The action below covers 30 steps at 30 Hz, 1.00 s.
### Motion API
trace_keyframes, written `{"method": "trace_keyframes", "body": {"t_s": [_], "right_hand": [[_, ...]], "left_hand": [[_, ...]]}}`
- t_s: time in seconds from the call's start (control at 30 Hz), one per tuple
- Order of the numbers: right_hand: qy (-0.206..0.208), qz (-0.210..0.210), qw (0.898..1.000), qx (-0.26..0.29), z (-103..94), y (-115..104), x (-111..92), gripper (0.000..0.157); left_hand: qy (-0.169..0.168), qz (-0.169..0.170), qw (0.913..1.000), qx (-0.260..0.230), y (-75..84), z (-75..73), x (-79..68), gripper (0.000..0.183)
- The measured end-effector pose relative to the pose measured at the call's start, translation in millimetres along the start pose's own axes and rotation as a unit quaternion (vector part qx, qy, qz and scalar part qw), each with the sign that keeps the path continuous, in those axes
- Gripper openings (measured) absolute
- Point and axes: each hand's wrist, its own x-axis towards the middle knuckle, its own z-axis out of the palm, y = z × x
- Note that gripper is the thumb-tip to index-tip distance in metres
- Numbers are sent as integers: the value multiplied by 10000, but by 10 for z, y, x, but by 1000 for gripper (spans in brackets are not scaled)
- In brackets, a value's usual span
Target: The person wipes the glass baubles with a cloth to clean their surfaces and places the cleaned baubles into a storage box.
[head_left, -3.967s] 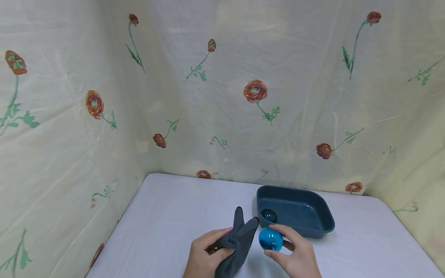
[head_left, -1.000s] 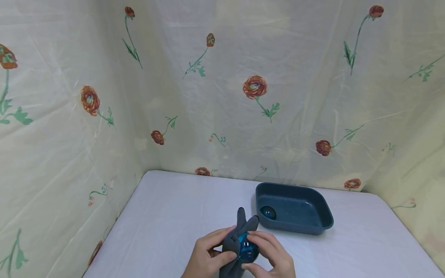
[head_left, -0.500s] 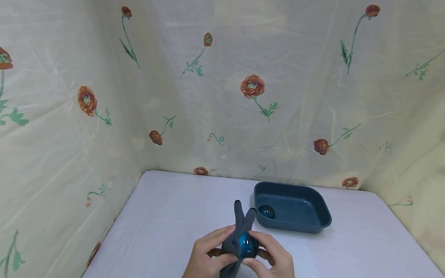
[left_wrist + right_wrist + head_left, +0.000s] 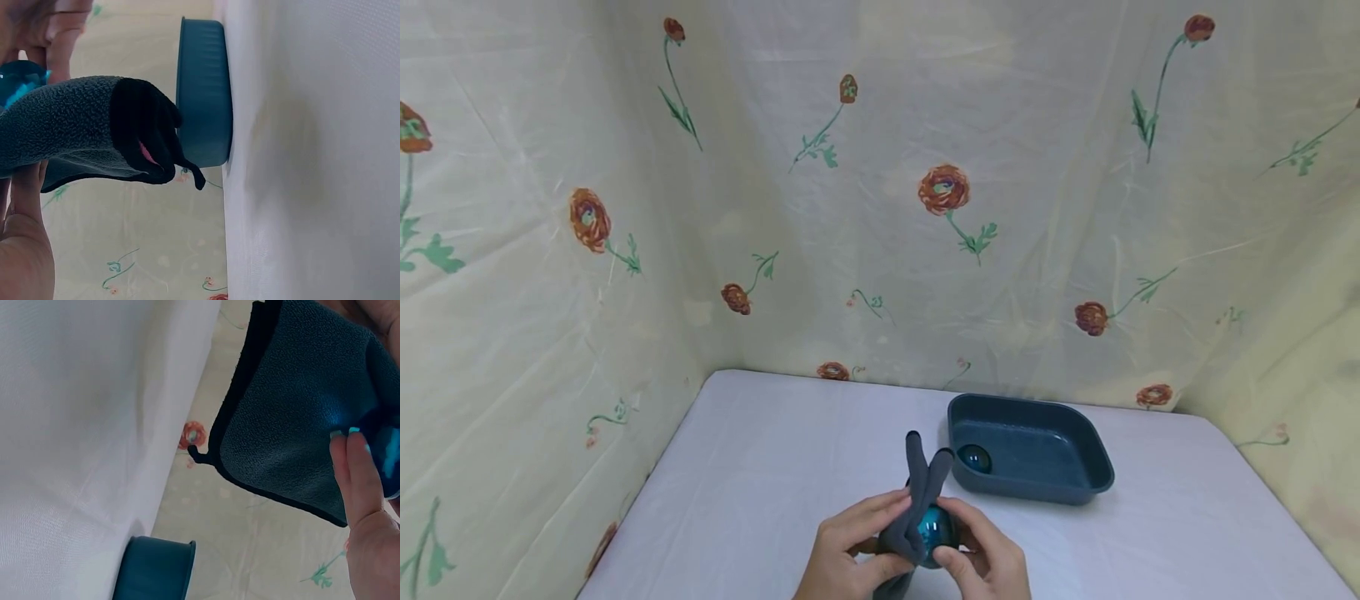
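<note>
My left hand [image 4: 853, 546] grips a bunched grey cloth [image 4: 919, 492] with its fingers and thumb. The cloth has black edging and a small hanging loop, seen in the right wrist view on the cloth's corner [image 4: 294, 419]. A shiny blue ball [image 4: 937, 533] sits against the cloth's right side, pinched by the thumb and fingers of my right hand [image 4: 988, 550]. Cloth covers the ball's left side. Both hands hold these things above the table, and the cloth [image 4: 69, 119] hangs between them in the left wrist view.
A dark teal rectangular pan [image 4: 1045, 454] stands on the white-covered table [image 4: 790, 450], beyond my hands to the right. Inside its near left corner lies another dark, glossy ball [image 4: 976, 458]. Flower-printed curtains [image 4: 850, 208] enclose the table at the back and sides.
Four seconds ago the ball was apart from the cloth; my right hand has since brought it left against it. In the last half second my right thumb has shifted across the ball's front.
</note>
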Motion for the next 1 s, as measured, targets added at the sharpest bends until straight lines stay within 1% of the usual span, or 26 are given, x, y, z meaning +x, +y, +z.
{"method": "trace_keyframes", "body": {"t_s": [0.1, 0.2, 0.37, 0.5, 0.57, 0.67, 0.8, 0.9, 1.0], "right_hand": [[-10, 164, 9999, -23, -10, -12, 4, 36], [-29, 287, 9996, -18, -16, -19, 8, 36], [-44, 204, 9998, 32, -14, -13, 8, 37], [-60, -96, 9999, 97, -10, 19, -4, 38], [-63, -328, 9994, 81, -9, 39, -11, 38], [-50, -687, 9976, -1, -9, 63, -15, 40], [-87, -1060, 9943, -102, -10, 72, -10, 42], [-208, -1164, 9928, -203, -10, 65, -8, 43], [-362, -1288, 9901, -421, -12, 56, -15, 43]], "left_hand": [[10, 40, 10000, 50, 5, 6, -2, 48], [22, 2, 10000, 27, 7, 10, -1, 48], [10, -79, 9999, -87, -1, 15, 5, 48], [-3, -120, 9999, -56, -23, 15, 14, 48], [-12, -210, 9998, -61, -22, 8, 17, 47], [-37, -200, 9998, -70, -37, -5, 18, 48], [-59, -196, 9998, -83, -60, -26, 17, 48], [-12, -381, 9992, -116, -78, -38, 18, 48], [29, -432, 9990, -126, -93, -45, 22, 47]]}}
